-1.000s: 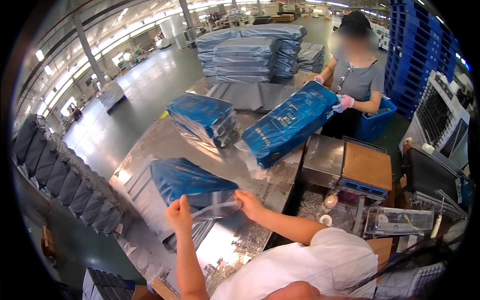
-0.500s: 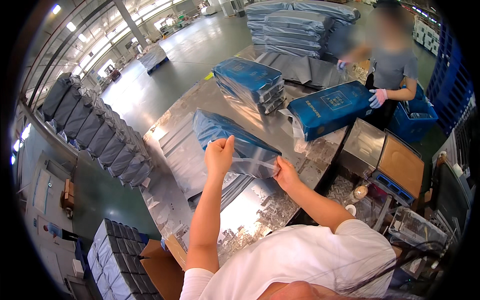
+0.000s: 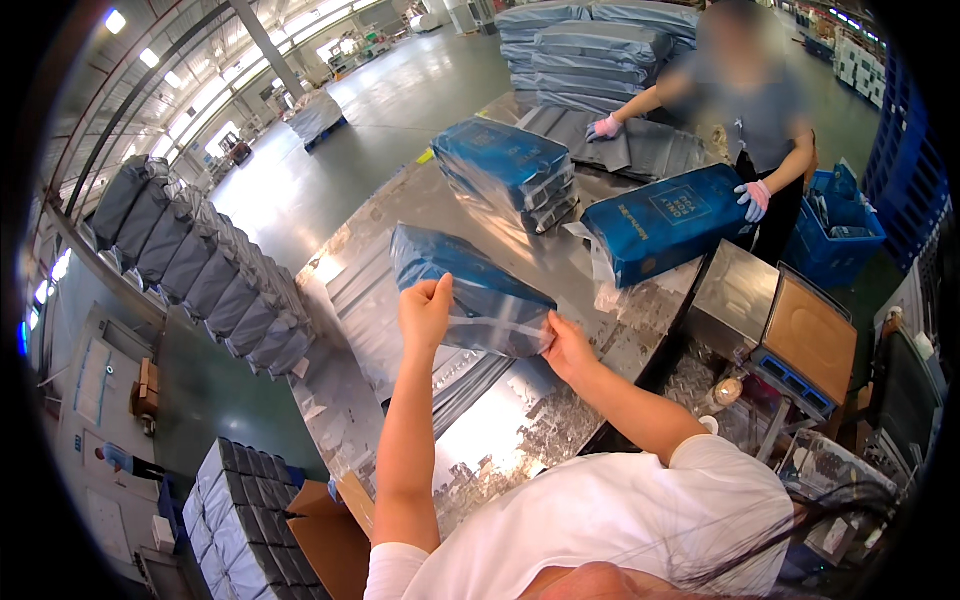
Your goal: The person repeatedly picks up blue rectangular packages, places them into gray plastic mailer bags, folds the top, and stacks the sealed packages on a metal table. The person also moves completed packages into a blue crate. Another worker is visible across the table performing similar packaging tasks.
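A blue printed pack in clear plastic wrapping [image 3: 490, 300] lies tilted before me, over grey plastic sheets [image 3: 462, 392] on the metal table. My left hand [image 3: 426, 313] is closed on the near left edge of the wrapping. With fingers pressed together, my right hand [image 3: 568, 346] grips the right corner of the same wrapping. Clear film with a pale strip spans the space between my hands. What lies under the pack is hidden.
Blue wrapped bundles [image 3: 505, 165] stand behind the pack; a larger blue bundle [image 3: 668, 222] lies right, steadied by a gloved co-worker. Grey sheets [image 3: 655, 148] and stacked grey packs [image 3: 600, 55] lie beyond. A scale [image 3: 805, 335] stands right, an open carton [image 3: 330, 535] lower left.
My left hand has shifted slightly left, drawing the wrapping wider, while my right hand has barely moved. The co-worker's one hand has reached left onto the grey sheets.
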`<control>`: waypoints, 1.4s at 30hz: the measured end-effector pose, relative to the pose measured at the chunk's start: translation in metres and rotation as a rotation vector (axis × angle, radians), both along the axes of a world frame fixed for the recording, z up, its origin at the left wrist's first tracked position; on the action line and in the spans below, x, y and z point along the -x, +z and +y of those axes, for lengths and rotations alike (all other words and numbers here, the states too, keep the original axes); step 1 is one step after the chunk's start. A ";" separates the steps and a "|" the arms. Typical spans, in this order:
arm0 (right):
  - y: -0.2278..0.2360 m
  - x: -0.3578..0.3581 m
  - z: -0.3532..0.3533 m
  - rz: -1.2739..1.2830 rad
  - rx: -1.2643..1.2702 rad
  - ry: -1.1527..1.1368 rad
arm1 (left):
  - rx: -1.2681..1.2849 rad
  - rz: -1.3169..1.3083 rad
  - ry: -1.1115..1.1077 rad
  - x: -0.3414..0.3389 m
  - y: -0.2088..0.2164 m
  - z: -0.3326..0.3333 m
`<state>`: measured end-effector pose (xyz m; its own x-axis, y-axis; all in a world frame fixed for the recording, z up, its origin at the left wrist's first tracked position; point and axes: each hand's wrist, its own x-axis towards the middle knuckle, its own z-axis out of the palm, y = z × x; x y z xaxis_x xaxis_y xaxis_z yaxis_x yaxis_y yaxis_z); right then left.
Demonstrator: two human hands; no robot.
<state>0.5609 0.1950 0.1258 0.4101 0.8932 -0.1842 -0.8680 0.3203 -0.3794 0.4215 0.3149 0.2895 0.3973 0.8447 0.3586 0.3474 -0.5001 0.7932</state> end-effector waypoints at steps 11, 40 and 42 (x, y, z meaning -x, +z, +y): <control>-0.044 -0.019 0.007 0.168 0.119 0.763 | -0.010 0.125 -0.163 0.035 -0.027 -0.032; 0.014 0.455 -0.179 -0.076 -0.699 1.765 | 0.167 -0.411 1.282 0.267 -0.157 -0.595; 0.065 0.519 -0.275 -0.099 -0.784 1.935 | 0.362 -0.081 1.601 0.299 -0.182 -0.643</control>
